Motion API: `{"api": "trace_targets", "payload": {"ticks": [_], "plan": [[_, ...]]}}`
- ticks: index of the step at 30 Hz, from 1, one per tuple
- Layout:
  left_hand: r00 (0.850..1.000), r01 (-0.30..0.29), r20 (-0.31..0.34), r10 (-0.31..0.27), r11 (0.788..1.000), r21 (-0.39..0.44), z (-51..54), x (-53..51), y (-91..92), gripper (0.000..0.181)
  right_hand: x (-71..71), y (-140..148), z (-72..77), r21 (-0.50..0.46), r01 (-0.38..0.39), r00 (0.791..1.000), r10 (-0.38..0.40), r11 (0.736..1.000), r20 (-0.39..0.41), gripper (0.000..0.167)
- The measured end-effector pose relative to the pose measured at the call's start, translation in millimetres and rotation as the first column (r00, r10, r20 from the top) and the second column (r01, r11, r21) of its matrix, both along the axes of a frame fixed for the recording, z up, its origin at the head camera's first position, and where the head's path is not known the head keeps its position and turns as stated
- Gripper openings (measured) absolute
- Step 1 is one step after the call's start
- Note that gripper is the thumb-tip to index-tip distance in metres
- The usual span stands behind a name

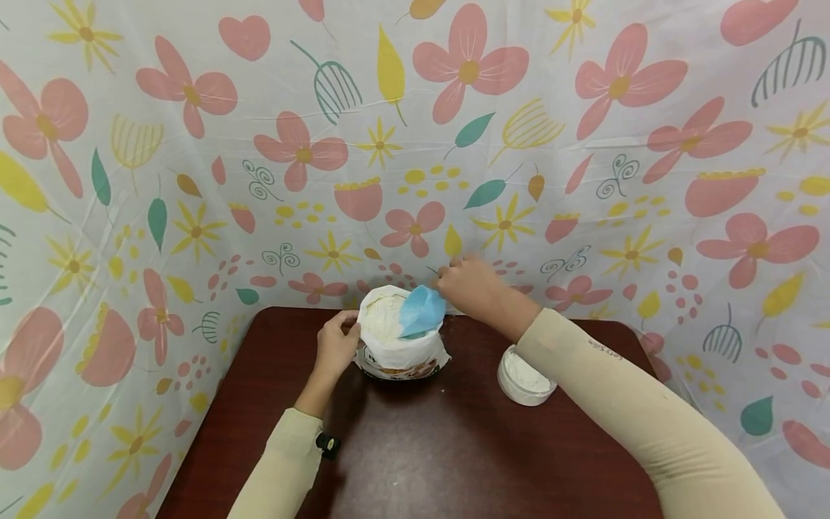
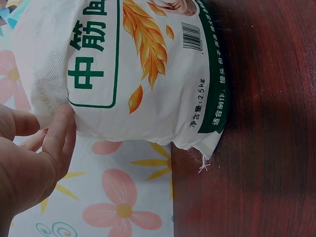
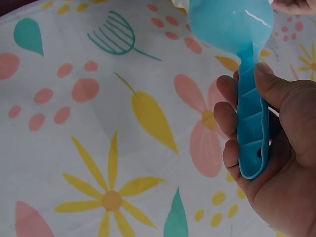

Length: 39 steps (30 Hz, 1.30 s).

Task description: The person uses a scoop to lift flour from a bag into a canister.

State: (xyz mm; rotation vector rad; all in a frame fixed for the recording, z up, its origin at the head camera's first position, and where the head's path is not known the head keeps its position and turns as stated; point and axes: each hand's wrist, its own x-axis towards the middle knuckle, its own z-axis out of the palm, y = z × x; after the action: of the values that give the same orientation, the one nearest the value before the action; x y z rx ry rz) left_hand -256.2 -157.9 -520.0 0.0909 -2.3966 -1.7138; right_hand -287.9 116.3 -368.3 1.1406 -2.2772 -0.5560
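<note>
Gripping the blue scoop (image 1: pixel 422 310) closely by its handle, the right hand (image 1: pixel 468 285) holds the scoop's bowl at the mouth of the white bag (image 1: pixel 397 355), just left of that grip; the left hand (image 1: pixel 337 342) seemingly pinches the bag's rim.

1. A white cloth (image 1: pixel 415 169) covers the upper part of the head frame and both its sides, printed with pink flowers, yellow sunbursts and teal leaves.
2. Faint creases run across it; it seems to turn a corner toward the left of the frame, though the folds make this hard to tell.
3. A dark reddish-brown table (image 1: pixel 415 468) fills the lower middle, its far corners rounded, wood grain showing at right in the left wrist view.
4. Soft light leaves a pale sheen on the tabletop, lower centre.
</note>
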Motion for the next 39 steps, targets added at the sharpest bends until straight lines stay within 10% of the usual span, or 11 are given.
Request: {"api": "trace_targets", "payload": {"ticks": [24, 39], "plan": [[1.0, -0.003, 0.012, 0.003, 1.0, -0.016, 0.1, 0.2, -0.3, 0.024, 4.4, 7, -38.8, -0.241, 0.01, 0.987, 0.029, 0.97, 0.158, 0.021], [1.0, -0.001, 0.013, 0.001, 1.0, -0.01, 2.7, 1.4, 0.0, 0.025, 3.0, 2, -57.6, -0.308, -0.027, 0.995, 0.056, 0.951, 0.085, 0.02]]}}
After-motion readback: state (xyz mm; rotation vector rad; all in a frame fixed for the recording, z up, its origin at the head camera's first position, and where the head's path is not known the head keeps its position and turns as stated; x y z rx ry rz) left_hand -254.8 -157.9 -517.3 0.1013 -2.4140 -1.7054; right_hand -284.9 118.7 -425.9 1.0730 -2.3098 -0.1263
